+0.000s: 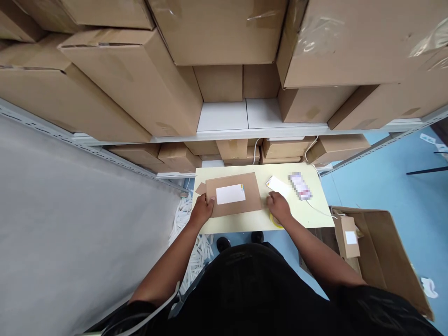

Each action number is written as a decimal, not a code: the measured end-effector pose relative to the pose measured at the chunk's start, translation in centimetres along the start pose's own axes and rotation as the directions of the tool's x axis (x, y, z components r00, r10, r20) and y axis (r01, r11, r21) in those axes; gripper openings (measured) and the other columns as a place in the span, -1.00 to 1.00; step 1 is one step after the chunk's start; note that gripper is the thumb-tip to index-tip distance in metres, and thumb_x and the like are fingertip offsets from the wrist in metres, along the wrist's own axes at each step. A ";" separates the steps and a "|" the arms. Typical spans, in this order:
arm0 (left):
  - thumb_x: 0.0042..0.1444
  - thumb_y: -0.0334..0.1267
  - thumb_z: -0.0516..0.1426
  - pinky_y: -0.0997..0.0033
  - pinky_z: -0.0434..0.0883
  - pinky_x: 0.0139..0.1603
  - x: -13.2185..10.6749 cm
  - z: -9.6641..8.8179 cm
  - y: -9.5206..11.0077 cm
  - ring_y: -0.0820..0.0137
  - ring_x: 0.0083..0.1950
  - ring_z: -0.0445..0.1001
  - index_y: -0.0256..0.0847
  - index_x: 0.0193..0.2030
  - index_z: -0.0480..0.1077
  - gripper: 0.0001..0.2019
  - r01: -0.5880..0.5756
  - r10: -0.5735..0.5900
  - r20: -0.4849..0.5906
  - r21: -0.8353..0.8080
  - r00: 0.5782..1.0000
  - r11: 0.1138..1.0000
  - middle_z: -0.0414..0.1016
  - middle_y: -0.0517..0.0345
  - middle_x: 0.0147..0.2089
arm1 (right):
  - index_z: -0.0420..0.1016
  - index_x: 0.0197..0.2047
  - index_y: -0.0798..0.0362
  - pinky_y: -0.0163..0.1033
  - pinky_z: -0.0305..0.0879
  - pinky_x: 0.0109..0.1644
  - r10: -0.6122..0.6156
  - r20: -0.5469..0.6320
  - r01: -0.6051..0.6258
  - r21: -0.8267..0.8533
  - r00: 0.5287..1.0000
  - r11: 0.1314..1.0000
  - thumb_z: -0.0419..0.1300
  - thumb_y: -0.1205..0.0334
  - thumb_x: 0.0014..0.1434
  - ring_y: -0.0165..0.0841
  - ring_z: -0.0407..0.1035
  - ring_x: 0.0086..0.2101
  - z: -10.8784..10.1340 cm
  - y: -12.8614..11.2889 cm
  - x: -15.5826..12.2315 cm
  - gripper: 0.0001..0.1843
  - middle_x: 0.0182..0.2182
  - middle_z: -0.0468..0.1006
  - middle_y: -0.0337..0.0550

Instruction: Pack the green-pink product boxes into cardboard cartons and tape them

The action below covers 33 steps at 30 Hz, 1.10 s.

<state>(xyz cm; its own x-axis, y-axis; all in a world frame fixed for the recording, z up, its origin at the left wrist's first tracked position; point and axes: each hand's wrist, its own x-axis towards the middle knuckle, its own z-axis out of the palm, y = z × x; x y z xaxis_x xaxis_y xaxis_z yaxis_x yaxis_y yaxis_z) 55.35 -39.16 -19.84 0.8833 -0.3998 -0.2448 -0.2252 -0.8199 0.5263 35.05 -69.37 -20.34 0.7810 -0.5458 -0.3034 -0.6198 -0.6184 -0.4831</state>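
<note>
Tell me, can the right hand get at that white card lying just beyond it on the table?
Probably yes. The right hand rests on the pale yellow table just short of the white card, with only bare tabletop between them. The cardboard package lies off to the side, under the left hand.

I see one flat brown cardboard box [234,194] lying on the pale yellow table [315,217], its long side running left to right, slightly skewed. A white label [230,194] sits near the middle of its top face, with a small yellow and blue mark at the label's right edge. A small flap sticks out at the box's left end. Top face appears closed and undamaged.
</note>
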 end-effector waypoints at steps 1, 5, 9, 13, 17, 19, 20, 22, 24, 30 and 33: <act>0.35 0.08 0.02 0.08 0.46 0.10 -0.9 -0.2 0.1 0.04 0.13 0.52 -0.25 0.16 0.40 -0.53 -0.038 0.038 -0.058 0.000 0.998 0.999 0.50 -0.22 0.13 | 0.40 0.23 0.20 -0.07 0.25 0.21 0.031 -0.040 -0.033 -0.040 0.999 0.999 0.00 0.10 0.44 -0.05 0.34 0.15 -0.1 1.9 -1.2 -0.54 0.15 0.49 0.24; 0.33 -0.09 0.06 0.01 0.41 0.24 -4.7 -1.1 1.7 0.06 0.20 0.44 -0.18 0.16 0.41 -0.64 -0.233 0.233 -0.204 0.021 0.951 0.972 0.46 -0.15 0.14 | 0.31 0.30 0.16 -0.05 0.36 0.06 0.175 0.026 -0.155 -0.350 0.984 0.924 0.17 0.03 0.33 -0.01 0.42 0.09 0.5 8.4 -3.3 -0.42 0.10 0.51 0.25; 0.37 -0.16 0.02 0.14 0.47 0.11 -7.7 -0.7 5.7 0.19 0.02 0.51 -0.10 -0.08 0.49 -0.77 -0.442 0.444 0.018 -0.073 0.896 0.894 0.54 -0.01 -0.06 | 0.43 0.17 0.07 -0.20 0.37 -0.09 0.225 0.183 -0.163 -0.299 0.957 0.940 0.13 0.06 0.35 -0.17 0.52 -0.05 1.8 10.5 -1.4 -0.59 -0.01 0.57 0.07; 0.38 -0.09 0.03 0.25 0.47 -0.02 -9.0 1.9 11.1 0.25 -0.08 0.56 -0.08 -0.13 0.53 -0.73 -0.442 0.489 0.316 -0.212 0.813 0.872 0.59 0.06 -0.13 | 0.53 0.05 0.06 -0.24 0.36 -0.13 0.172 0.182 -0.128 -0.230 0.968 0.965 0.16 0.07 0.32 -0.19 0.53 -0.07 1.8 10.1 0.1 -0.66 -0.01 0.58 0.05; 0.31 0.15 0.05 0.37 0.42 -0.34 -8.0 5.6 15.9 0.32 -0.33 0.58 -0.15 -0.25 0.46 -0.60 0.007 0.201 0.539 -0.360 0.818 0.933 0.58 0.08 -0.28 | 0.48 0.20 0.04 -0.19 0.40 0.03 0.078 0.062 -0.070 -0.125 0.995 0.990 0.11 0.14 0.33 -0.17 0.51 -0.02 0.3 9.8 -1.4 -0.58 0.10 0.56 0.04; 0.27 0.26 0.05 0.43 0.34 -0.47 -7.1 6.9 17.8 0.36 -0.43 0.54 -0.18 -0.20 0.41 -0.51 0.296 0.038 0.624 -0.422 0.780 0.857 0.55 0.09 -0.34 | 0.42 0.29 0.06 -0.11 0.37 0.19 -0.019 -0.067 0.015 -0.052 0.998 0.999 0.09 0.19 0.31 -0.12 0.47 0.08 -0.6 9.5 -3.1 -0.50 0.17 0.54 0.05; 0.26 0.29 0.04 0.45 0.32 -0.50 -6.8 7.3 18.6 0.38 -0.46 0.52 -0.19 -0.18 0.40 -0.48 0.392 0.000 0.652 -0.456 0.759 0.799 0.54 0.09 -0.35 | 0.40 0.32 0.07 -0.07 0.35 0.26 -0.068 -0.120 0.065 -0.030 0.990 0.997 0.09 0.20 0.30 -0.09 0.44 0.13 -1.1 9.3 -4.0 -0.46 0.20 0.52 0.06; 0.27 0.28 0.03 0.47 0.31 -0.51 -6.5 7.8 19.8 0.42 -0.47 0.50 -0.21 -0.20 0.40 -0.48 0.459 0.012 0.659 -0.536 0.752 0.708 0.53 0.08 -0.36 | 0.35 0.36 0.10 -0.01 0.30 0.33 -0.133 -0.181 0.132 -0.016 0.974 0.991 0.08 0.21 0.28 -0.05 0.38 0.19 -1.8 8.6 -6.0 -0.41 0.23 0.49 0.09; 0.29 0.17 0.07 0.47 0.31 -0.50 -6.8 8.0 20.6 0.45 -0.48 0.49 -0.21 -0.26 0.39 -0.57 0.429 0.066 0.629 -0.600 0.775 0.675 0.53 0.07 -0.36 | 0.30 0.40 0.12 0.03 0.29 0.34 -0.144 -0.207 0.147 0.001 0.968 0.989 0.08 0.21 0.28 -0.03 0.38 0.19 -2.2 7.6 -7.9 -0.37 0.24 0.48 0.12; 0.29 -0.11 0.06 0.42 0.37 -0.49 -7.0 7.8 20.7 0.36 -0.49 0.52 -0.15 -0.30 0.36 -0.79 0.331 0.067 0.648 -0.472 0.759 0.817 0.52 0.12 -0.47 | 0.23 0.42 -0.01 0.04 0.33 0.32 -0.029 -0.183 0.074 0.248 0.983 0.966 0.15 0.32 0.09 -0.07 0.38 0.18 -0.8 4.9 -11.1 -0.21 0.21 0.48 0.02; 0.31 -0.14 0.04 0.33 0.44 -0.42 -4.7 7.5 21.6 0.29 -0.46 0.57 -0.17 -0.31 0.44 -0.75 -0.025 0.150 0.644 -0.200 0.750 0.980 0.59 0.03 -0.40 | 0.21 0.45 -0.01 0.00 0.31 0.34 0.054 -0.157 0.007 0.365 0.986 0.931 0.15 0.30 0.07 -0.11 0.38 0.19 0.2 4.6 -11.2 -0.16 0.22 0.47 0.00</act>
<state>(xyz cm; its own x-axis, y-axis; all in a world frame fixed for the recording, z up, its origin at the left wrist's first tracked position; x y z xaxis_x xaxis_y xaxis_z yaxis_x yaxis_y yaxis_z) 43.24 -58.03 -13.43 0.3638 -0.6870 -0.6290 -0.1603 -0.7114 0.6843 23.44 -65.97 -19.35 0.7249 -0.6603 -0.1962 -0.5436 -0.3735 -0.7516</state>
